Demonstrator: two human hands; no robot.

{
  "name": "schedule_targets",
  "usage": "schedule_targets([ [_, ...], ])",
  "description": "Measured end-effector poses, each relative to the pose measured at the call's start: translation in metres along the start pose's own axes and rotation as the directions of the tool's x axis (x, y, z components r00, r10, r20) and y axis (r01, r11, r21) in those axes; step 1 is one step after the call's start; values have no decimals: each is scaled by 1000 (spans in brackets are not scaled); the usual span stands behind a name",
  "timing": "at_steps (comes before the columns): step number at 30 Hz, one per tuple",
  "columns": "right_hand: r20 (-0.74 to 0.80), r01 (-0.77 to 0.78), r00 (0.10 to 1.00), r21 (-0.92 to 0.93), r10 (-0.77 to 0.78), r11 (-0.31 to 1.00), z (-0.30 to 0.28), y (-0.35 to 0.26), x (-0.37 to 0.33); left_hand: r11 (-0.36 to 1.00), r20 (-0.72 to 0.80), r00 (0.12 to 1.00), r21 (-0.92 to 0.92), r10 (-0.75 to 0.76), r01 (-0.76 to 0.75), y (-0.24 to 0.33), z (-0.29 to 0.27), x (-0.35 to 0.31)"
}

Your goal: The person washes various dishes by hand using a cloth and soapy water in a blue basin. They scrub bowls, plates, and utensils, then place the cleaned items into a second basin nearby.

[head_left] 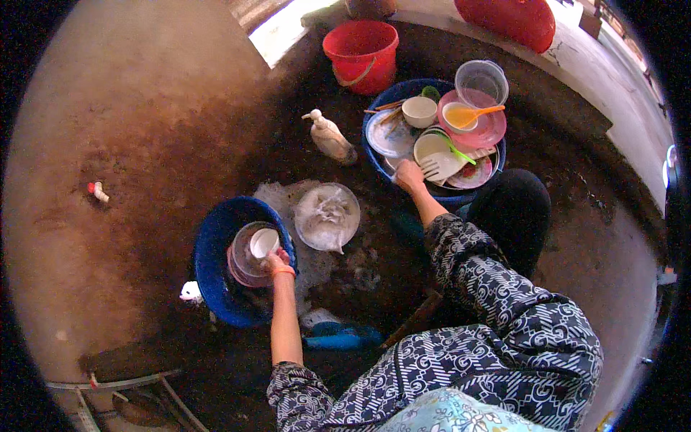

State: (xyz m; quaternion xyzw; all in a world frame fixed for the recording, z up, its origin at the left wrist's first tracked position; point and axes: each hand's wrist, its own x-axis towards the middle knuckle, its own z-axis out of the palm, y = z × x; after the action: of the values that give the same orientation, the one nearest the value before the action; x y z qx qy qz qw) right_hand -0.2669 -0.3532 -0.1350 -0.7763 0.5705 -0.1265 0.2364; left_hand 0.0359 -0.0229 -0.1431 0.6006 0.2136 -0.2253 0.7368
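Observation:
At the left, my left hand [276, 262] is closed on a small white bowl [265, 241] inside a deep blue basin [204, 252]. Behind and under that bowl sit a clear plastic bowl [244, 248] and a pinkish dish, partly hidden. My right hand [409, 176] is at the near left rim of a wide blue tub [371, 155] piled with dishes. Its fingers are closed around a whitish utensil with fork-like tines [430, 170], which lies against a white plate [440, 153]. A bowl of foamy suds [327, 217] stands between my hands.
A white pump bottle [331, 137] and a red bucket [362, 56] stand beyond the suds. In the tub, an orange spoon [476, 114] rests over a bowl. A tap [99, 191] is at the far left; a metal frame [122, 381] lies lower left.

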Motion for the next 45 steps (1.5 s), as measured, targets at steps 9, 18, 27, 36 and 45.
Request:
schedule_targets([
  [9,-38,-208,973,272,227,939,-16,-12,6,992,255,967,123,9,-42,-5,41,-37],
  [18,87,-168,959,941,268,293,-11,2,32,960,330,942,279,-64,-32,-26,54,-64],
  [27,50,41,967,937,-248,348,-51,-123,8,924,582,758,377,-295,70,-16,69,-91],
  [36,199,579,577,585,-792,568,42,-182,-113,968,518,831,233,-201,88,17,60,-103],
  [45,279,740,640,28,-716,672,48,-126,-128,988,345,932,63,111,-141,0,20,-69],
])
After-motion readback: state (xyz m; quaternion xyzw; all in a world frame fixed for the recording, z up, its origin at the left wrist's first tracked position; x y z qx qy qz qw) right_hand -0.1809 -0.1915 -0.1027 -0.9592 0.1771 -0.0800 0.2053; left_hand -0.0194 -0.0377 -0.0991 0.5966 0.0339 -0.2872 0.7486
